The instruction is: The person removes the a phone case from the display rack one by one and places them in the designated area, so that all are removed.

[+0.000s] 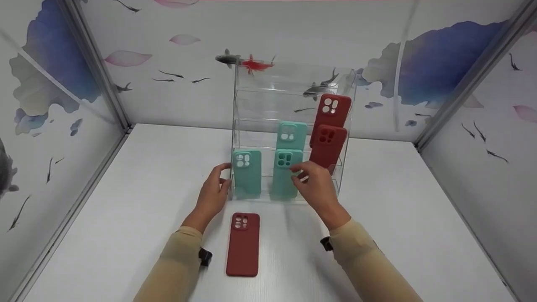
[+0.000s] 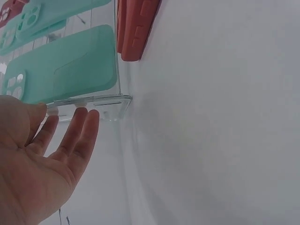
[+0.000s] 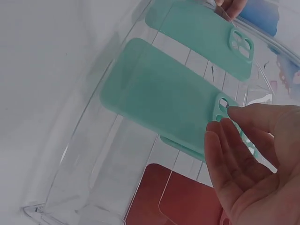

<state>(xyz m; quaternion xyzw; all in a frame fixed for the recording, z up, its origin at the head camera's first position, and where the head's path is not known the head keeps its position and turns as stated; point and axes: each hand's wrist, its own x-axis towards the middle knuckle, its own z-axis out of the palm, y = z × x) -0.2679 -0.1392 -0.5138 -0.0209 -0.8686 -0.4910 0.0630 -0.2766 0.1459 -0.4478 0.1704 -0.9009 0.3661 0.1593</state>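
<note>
A clear tiered display stand [image 1: 251,98] holds several phone cases. My left hand [image 1: 213,193] is at the stand's left side, its fingertips against the clear edge beside a turquoise phone case [image 1: 247,178]. My right hand [image 1: 316,184] is at the upper right of the middle turquoise phone case [image 1: 285,180], which stands in the bottom tier. In the right wrist view its thumb and loosely bent fingers are by the camera cutout [image 3: 222,105], with a gap between them. Another turquoise case [image 1: 291,132] stands behind.
Two dark red phone cases, an upper one [image 1: 335,107] and a lower one [image 1: 329,147], lean at the stand's right side. One more red phone case [image 1: 243,247] lies on the white table [image 1: 168,151] in front. Printed panels [image 1: 176,84] enclose the table.
</note>
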